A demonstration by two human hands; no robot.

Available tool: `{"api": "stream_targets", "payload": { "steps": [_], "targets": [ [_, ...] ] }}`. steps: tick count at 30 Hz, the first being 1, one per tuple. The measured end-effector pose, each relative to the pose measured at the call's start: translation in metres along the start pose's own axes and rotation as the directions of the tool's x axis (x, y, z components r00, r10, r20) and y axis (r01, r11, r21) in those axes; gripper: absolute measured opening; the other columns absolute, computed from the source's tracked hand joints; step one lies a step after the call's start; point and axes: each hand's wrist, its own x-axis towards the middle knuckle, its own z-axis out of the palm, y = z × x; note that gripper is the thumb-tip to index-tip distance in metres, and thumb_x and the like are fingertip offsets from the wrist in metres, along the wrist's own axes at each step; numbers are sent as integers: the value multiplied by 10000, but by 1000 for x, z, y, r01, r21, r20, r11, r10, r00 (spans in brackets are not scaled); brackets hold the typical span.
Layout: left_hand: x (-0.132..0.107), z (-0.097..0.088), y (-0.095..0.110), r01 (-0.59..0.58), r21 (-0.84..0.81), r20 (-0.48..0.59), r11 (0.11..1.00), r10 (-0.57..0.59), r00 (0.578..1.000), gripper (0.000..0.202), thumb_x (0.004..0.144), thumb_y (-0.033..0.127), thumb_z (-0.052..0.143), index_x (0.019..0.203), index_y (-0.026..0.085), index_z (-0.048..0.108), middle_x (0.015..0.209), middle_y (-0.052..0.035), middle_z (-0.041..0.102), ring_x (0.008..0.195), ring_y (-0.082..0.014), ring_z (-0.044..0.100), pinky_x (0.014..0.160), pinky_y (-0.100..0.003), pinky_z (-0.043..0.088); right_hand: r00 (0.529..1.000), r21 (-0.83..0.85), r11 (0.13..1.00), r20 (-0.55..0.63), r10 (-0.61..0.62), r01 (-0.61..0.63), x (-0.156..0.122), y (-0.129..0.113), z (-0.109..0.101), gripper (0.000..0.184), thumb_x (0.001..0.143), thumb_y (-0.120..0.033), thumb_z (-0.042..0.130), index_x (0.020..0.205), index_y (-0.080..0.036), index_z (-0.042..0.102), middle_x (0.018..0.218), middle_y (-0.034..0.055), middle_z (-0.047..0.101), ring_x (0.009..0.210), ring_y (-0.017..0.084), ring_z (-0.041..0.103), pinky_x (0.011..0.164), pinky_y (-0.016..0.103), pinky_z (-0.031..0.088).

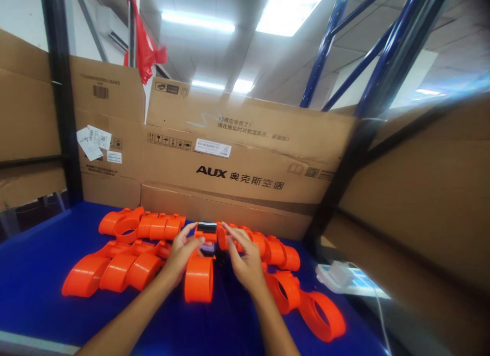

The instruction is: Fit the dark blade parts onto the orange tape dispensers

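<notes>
My left hand is closed, its thumb and fingers pinching an orange plastic piece with a black rectangular panel at the middle of the table. Just below it shows a wide orange ring; whether the two are joined I cannot tell. My right hand is to the right of the held piece, fingers stretched and apart. Its fingertips are close to an orange ring-shaped part, and contact is unclear. A small pale and dark item shows partly under the held piece.
Rows of orange ring-shaped parts stand on the blue table, at left and right. Cardboard walls close off the back and sides. A white power strip with a plug and cable lies at right, near a dark rack post.
</notes>
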Motion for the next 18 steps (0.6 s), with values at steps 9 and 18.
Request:
{"api": "stream_targets", "payload": {
  "steps": [9,18],
  "targets": [
    [1,2,10,20,-76,-92,997,-27,995,531,643,298,822,1108,185,591,721,-15,722,396,-87,558,413,-184,407,930,-385,922,331,159,-21,-11,17,-25,149,841,-183,574,865,-229,715,898,55,710,894,235,634,792,347,498],
    [1,0,3,13,10,-63,1000,-13,998,575,658,322,808,1158,157,576,669,-17,702,443,-109,572,430,-191,416,783,-443,896,546,297,-32,-18,23,-33,237,794,-213,637,999,-238,753,983,68,669,980,250,591,938,380,432]
  ]
}}
